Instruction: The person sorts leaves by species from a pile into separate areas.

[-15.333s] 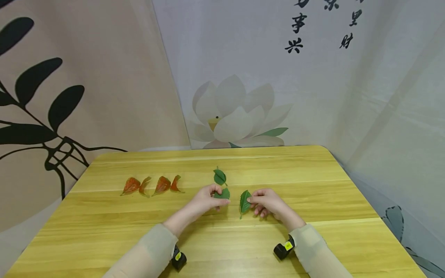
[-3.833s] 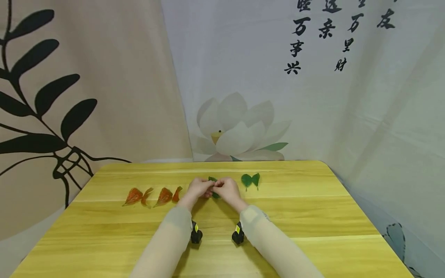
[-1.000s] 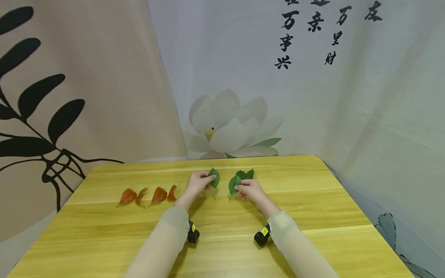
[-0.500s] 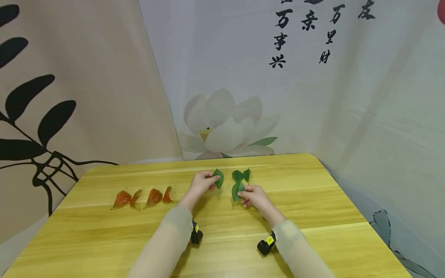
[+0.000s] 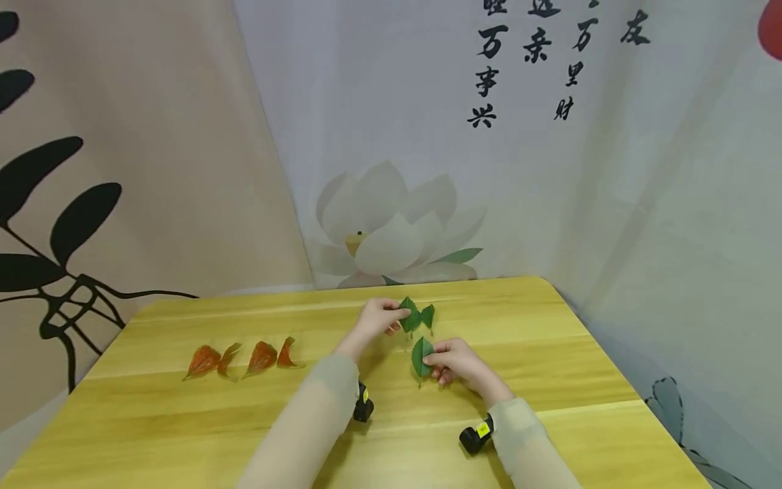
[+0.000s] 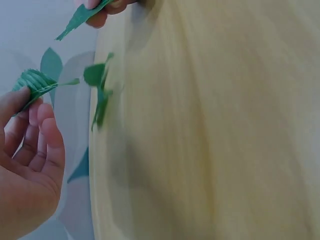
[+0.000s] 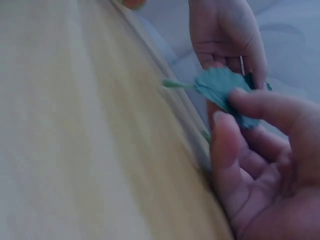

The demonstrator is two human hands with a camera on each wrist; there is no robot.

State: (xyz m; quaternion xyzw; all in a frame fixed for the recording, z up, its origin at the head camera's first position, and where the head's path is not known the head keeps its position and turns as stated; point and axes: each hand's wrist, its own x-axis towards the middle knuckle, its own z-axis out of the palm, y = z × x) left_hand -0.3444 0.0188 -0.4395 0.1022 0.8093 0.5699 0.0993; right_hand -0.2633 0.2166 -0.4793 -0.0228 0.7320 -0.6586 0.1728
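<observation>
My left hand (image 5: 377,319) pinches a green leaf (image 6: 35,82) with serrated edges between thumb and finger. In the head view it is above the table's far side, overlapping the pair of green leaves lying there. Of that pair, the right leaf (image 5: 428,316) shows plainly, while the left one is partly hidden. Nearer to me, my right hand (image 5: 458,363) pinches another serrated leaf (image 5: 421,356) by its right side, its stem hanging down. The right wrist view shows this leaf (image 7: 220,82) between thumb and fingertips, with the left hand behind it.
On the left of the wooden table (image 5: 183,435) lie two pairs of orange-red, veined, papery pieces, including a broad one (image 5: 263,356) and a curled one (image 5: 287,353). Behind the table's far edge hangs a printed cloth (image 5: 391,102).
Earlier both hands met over a leaf; since then they have drawn apart, each with a leaf. Lately the left hand has moved right towards the lying pair, the right hand nearer to me.
</observation>
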